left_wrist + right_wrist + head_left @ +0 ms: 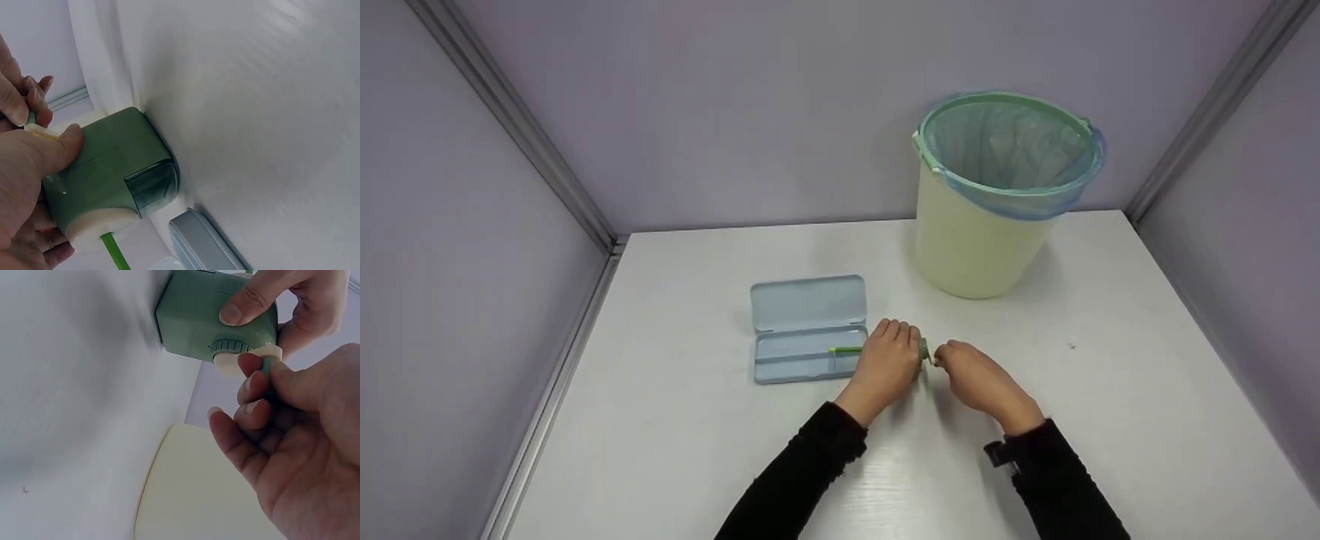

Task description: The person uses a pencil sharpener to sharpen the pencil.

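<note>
In the left wrist view a green pencil sharpener (109, 154) with a see-through shavings window stands on the table. A green pencil (115, 251) sticks out of its cream front ring. My left hand (886, 367) grips the sharpener's body from above, thumb on one side and fingers on the other. At the sharpener's other end, my right hand (979, 379) pinches the small green knob of the cream crank (228, 364) between thumb and fingers. The pencil's far end reaches over an open light-blue pencil case (808, 304) on the left. Its tip is hidden inside the sharpener.
A pale yellow bin (979, 251) with a green rim and a blue bag liner stands at the back right of the white table (682, 450). Grey-lilac panels (735, 112) enclose the back and both sides. A tiny dark speck (1072, 346) lies right of my hands.
</note>
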The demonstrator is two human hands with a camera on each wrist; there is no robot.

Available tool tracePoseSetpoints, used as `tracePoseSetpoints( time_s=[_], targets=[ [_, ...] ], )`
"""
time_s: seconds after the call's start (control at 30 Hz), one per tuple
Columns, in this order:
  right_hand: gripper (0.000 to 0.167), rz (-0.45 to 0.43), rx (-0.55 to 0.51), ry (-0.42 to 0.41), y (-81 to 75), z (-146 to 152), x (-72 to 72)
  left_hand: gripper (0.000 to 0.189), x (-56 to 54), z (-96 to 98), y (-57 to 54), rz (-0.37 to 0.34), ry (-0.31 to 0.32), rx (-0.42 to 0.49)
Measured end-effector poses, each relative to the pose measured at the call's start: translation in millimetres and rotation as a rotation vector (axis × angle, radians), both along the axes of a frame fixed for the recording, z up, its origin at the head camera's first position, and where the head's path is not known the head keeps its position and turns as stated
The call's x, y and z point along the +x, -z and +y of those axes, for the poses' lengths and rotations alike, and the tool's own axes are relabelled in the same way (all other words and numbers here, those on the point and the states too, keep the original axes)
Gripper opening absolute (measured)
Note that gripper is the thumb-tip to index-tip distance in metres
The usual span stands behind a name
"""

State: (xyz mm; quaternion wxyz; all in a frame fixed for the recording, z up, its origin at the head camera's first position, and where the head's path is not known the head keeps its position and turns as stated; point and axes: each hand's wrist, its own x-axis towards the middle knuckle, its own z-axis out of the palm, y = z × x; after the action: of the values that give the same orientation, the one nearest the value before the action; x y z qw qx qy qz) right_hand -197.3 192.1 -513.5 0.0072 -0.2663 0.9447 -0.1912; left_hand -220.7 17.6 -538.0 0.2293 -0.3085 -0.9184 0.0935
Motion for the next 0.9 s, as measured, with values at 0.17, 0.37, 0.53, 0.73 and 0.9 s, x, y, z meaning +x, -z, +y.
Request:
tracePoseSetpoints(
  time_s=[0.17, 0.37, 0.53, 0.73, 0.9],
  targets=[
    [0.007, 0.058, -0.008, 0.001, -2.6, 1.0, -4.1, 0.030, 1.3, -0.8, 0.0, -0.003, 0.007, 0.008],
    [0.010, 0.122, -0.008, 0.017, -7.1, 1.6, -11.1, 0.034, 0.6, -1.1, -1.8, 0.010, 0.026, 0.035],
    [0.009, 0.123, 0.008, 0.007, -8.2, 3.0, -12.7, 0.030, 0.2, -2.5, -7.6, 0.003, 0.046, -0.008],
    [0.009, 0.111, 0.012, 0.010, -9.9, 3.5, -16.0, 0.023, -1.8, -5.6, -10.9, -0.005, 0.066, -0.054],
    [0.010, 0.144, 0.015, 0.013, -9.0, 2.8, -21.4, 0.023, -2.2, -6.7, -9.5, -0.005, 0.078, -0.042]
  ],
)
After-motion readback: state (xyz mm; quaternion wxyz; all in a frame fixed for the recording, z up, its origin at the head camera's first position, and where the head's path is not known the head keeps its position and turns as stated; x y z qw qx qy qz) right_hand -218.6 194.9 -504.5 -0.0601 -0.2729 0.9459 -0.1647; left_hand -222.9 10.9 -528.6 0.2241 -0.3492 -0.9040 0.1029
